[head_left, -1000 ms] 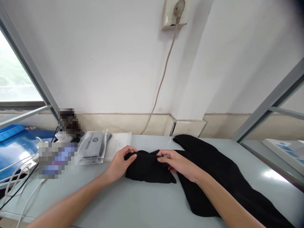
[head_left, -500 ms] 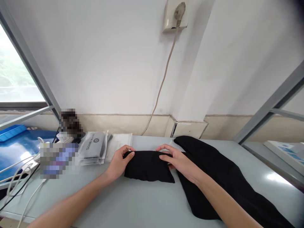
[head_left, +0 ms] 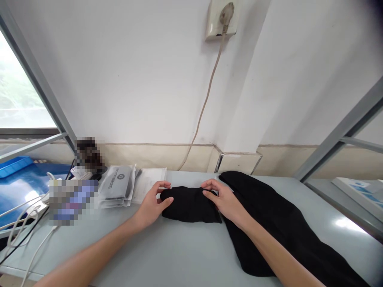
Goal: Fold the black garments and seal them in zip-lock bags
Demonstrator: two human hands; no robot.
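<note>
A folded piece of black cloth lies on the grey table in front of me. My left hand holds its left end, thumb on top and fingers curled at the far edge. At the upper right corner, the thumb and fingers of my right hand pinch the same cloth. Close beyond the right hand, a larger black fabric piece is spread over the table, partly covered by my right forearm.
Grey pouches in clear plastic bags are stacked at the left, beside a white packet. Further left are white cables and a blue tray. A cord hangs from the wall socket. Metal posts flank the table.
The black cloth's near edge has moved away from me, and its left end looks rounder and shorter. Both hands have shifted slightly to the right along with it.
</note>
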